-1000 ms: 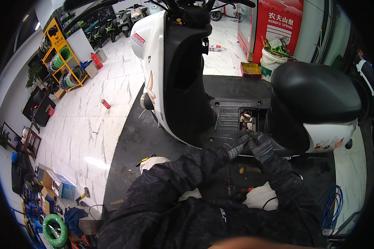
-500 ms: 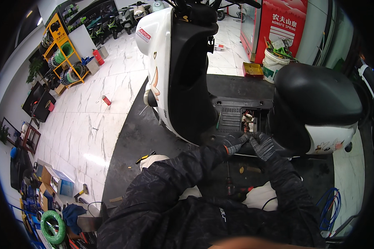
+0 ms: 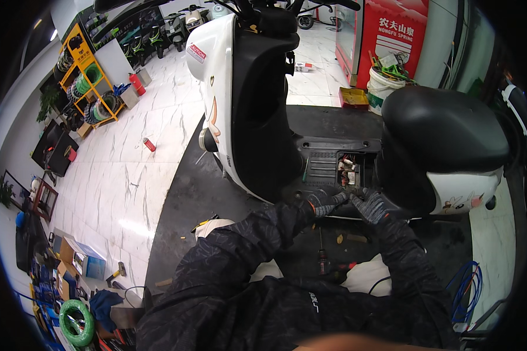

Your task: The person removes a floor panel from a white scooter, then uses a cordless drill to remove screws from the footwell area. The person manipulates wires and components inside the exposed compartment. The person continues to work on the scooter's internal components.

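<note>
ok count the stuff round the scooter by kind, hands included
gloved hands: 2, left hand and right hand
scooter: 1
white bucket: 1
yellow tray: 1
red can: 1
total: 6

the person wears a dark jacket with a faint wavy pattern on both sleeves and a small white mark at 6 o'clock. the left hand and right hand have grey knitted gloves with dark cuffs.
</note>
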### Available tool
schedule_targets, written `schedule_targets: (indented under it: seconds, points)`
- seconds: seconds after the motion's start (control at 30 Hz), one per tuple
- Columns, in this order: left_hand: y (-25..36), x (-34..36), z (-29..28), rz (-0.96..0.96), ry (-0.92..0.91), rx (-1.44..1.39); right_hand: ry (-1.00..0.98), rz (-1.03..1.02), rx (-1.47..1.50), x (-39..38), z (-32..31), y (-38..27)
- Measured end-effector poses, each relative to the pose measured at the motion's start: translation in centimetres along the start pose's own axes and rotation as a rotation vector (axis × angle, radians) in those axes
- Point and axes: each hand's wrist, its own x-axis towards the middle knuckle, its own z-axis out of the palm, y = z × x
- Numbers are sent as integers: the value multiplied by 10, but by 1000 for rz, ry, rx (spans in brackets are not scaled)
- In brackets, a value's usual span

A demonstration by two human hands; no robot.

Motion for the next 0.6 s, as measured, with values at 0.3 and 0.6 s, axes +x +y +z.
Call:
schedule_targets:
  seconds: [0.3, 0.6]
  points:
    - [5, -3, 6, -41, 22, -18, 101, -85, -94, -6, -1, -20]
    - [11, -5, 8, -65, 68, -25, 244, -243, -329, -5, 6, -25]
